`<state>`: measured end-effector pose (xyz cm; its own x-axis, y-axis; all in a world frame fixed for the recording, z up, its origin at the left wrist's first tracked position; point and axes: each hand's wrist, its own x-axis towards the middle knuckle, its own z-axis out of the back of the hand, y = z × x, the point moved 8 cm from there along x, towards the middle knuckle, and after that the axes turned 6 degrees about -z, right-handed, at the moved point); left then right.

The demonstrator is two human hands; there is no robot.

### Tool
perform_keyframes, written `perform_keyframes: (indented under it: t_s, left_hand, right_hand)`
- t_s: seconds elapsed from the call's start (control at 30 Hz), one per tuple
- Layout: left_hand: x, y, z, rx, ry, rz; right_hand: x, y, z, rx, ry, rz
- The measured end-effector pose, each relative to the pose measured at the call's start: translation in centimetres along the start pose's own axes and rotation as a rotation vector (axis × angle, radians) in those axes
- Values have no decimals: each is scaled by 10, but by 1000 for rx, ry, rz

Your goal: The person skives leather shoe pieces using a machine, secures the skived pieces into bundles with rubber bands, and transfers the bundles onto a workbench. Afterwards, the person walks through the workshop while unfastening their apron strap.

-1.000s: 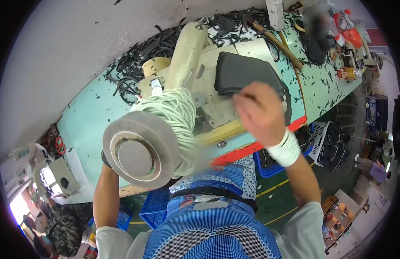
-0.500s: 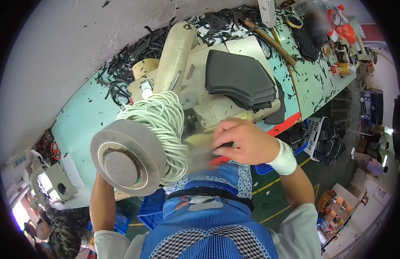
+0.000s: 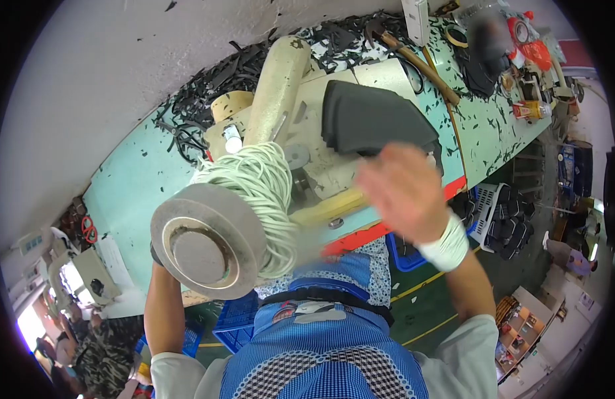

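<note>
A stack of dark grey sheets lies on the bed of a beige machine. My right hand, blurred by motion, is over the near right side of the stack; whether its fingers hold anything is not clear. A white band is round the wrist. Pale green cord is wound in a thick bundle behind the machine's round handwheel. My left forearm reaches up behind the wheel, and the fingers of my left hand are hidden there. A yellow strip runs along the machine bed's near edge.
Dark scraps cover the table's back edge. A hammer lies behind the stack, and black-handled scissors lie left of the machine. Blue crates stand below the table. A person in camouflage clothing is at the lower left.
From near the yellow strip, my right hand has moved up and right to the stack of sheets. The dark thing between its fingers half a second ago no longer shows.
</note>
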<state>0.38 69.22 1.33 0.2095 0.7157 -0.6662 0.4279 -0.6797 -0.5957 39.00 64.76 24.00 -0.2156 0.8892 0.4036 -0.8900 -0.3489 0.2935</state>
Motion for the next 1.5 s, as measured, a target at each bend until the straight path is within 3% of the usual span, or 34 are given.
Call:
perform_keyframes:
  t_s: [0.07, 0.1, 0.23, 0.43, 0.6, 0.67, 0.7, 0.83, 0.9, 0.97, 1.03, 1.1, 1.23, 1.33, 1.4, 1.43, 1.47, 1.5]
  left_hand:
    - [-1, 0, -5, 17, 25, -10]
    - [-3, 0, -5, 30, 35, -13]
    - [-3, -2, -21, 99, 120, -14]
    - [-6, 4, -41, 190, 241, -2]
    - [-11, 13, -55, 233, 326, -4]
    - [-12, 17, -42, 40, 102, -20]
    - [-11, 21, -40, 40, 109, -10]
    - [0, 14, 20, -73, 205, -49]
    - [5, 1, 21, -116, 272, -79]
    - [0, -11, 6, -108, 329, -95]
    - [-21, -16, -13, -100, 391, -119]
    - [-30, -20, -49, -82, 456, -142]
    - [-35, -27, -116, -52, 592, -185]
    - [-35, 5, -113, 109, 759, 95]
    - [-35, 30, -110, 211, 870, 297]
    - [-36, 42, -111, 256, 924, 397]
    - [-55, 39, -158, 802, 596, 451]
    - [-68, 44, -187, 970, 799, 326]
  right_hand:
    - [-16, 27, -17, 201, 146, -109]
    - [-20, 36, -28, 249, 349, -141]
    - [4, 44, -53, 277, 304, -73]
    - [-3, 35, -78, 349, 440, -172]
    - [7, 38, -81, 330, 339, -168]
    - [1, 31, -75, 338, 431, -135]
    - [-3, 30, -71, 356, 528, -99]
    - [18, 6, 49, 34, -203, -89]
    - [8, -2, 37, -103, -161, -78]
    - [-15, 15, -14, 32, 229, 39]
    - [-27, 38, -27, 84, 228, 71]
    - [-28, 40, -41, 317, 304, -56]
    - [-1, 27, -60, 338, 224, -157]
    - [7, 26, -58, 318, 196, -139]
    - [-6, 18, -62, 354, 456, -167]
    - [-4, 16, -29, 364, 275, -99]
    - [4, 17, 12, 377, 98, -24]
    - [9, 11, 47, 322, -90, -26]
